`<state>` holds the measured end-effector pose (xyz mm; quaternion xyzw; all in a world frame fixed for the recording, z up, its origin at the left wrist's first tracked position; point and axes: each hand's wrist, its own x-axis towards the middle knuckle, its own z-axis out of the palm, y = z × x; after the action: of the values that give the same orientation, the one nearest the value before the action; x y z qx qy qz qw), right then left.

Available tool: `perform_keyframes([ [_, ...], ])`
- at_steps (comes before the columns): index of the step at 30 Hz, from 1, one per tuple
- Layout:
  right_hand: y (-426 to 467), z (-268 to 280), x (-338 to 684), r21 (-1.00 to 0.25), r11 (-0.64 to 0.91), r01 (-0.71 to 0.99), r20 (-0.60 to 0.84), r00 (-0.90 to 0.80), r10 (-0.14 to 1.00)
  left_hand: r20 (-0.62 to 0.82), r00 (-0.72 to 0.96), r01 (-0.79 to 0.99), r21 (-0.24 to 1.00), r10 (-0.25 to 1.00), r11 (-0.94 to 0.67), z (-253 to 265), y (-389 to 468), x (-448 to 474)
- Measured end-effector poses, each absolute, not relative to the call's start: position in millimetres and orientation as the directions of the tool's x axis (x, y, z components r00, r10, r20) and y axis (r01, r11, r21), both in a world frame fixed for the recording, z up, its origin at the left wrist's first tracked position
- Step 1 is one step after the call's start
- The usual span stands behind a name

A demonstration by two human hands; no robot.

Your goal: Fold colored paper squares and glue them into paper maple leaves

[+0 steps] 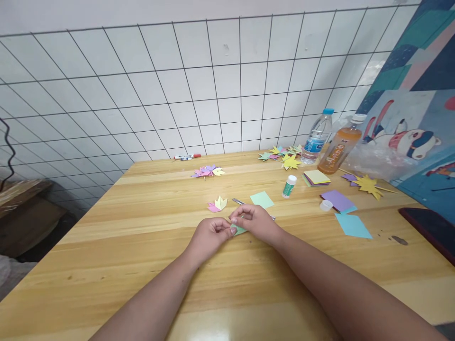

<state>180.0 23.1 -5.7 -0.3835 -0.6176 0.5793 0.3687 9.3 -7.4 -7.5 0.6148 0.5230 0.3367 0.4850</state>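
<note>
Between my two hands is a small green paper (239, 230), partly hidden by my fingers. My left hand (212, 235) pinches its left side, thumb against fingers. My right hand (256, 221) is closed on its upper edge, with the fingertips of both hands nearly meeting. Just beyond lie a folded pink and yellow paper piece (217, 204), a utility knife (238, 201) partly behind my right hand, and a flat pale green square sheet (262, 199).
A glue stick (289, 186) stands uncapped near its cap (326, 205). Rightward are stacked paper squares (316, 178), purple paper (338, 201), a blue sheet (353, 226), a water bottle (317, 136) and an orange drink bottle (341, 145). Folded paper leaves (208, 171) and a marker (187, 157) lie farther back.
</note>
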Motion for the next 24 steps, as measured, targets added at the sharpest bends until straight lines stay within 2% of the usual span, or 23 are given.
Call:
perform_keyframes([
  [2,23.0,-2.4,182.2,-1.000,0.008,0.011,0.002,-0.461,0.887,-0.106,0.219,0.303,0.952,0.970,0.036,-7.2,-7.5,8.5],
  [5,22.7,-1.7,182.7,-0.996,0.015,0.090,-0.033,-0.510,0.860,-0.124,0.194,0.265,0.962,0.973,0.070,-5.3,-7.1,8.1],
  [8,23.6,-5.9,180.5,-0.987,0.040,0.155,-0.035,-0.448,0.893,-0.134,0.194,0.212,0.973,0.972,0.092,-1.9,-6.8,8.4],
  [12,25.0,-7.6,179.2,-0.987,0.013,0.159,-0.045,-0.355,0.934,-0.127,0.283,0.217,0.974,0.951,0.066,-0.5,-7.5,8.7],
  [19,23.7,-3.7,180.6,-0.991,0.040,0.132,-0.020,-0.422,0.906,-0.165,0.230,0.222,0.968,0.959,0.113,-4.8,-5.5,7.2],
  [24,26.0,-10.5,180.7,-0.976,0.044,0.213,-0.040,-0.378,0.925,-0.153,0.220,0.183,0.977,0.963,0.113,-3.5,-4.6,6.4],
])
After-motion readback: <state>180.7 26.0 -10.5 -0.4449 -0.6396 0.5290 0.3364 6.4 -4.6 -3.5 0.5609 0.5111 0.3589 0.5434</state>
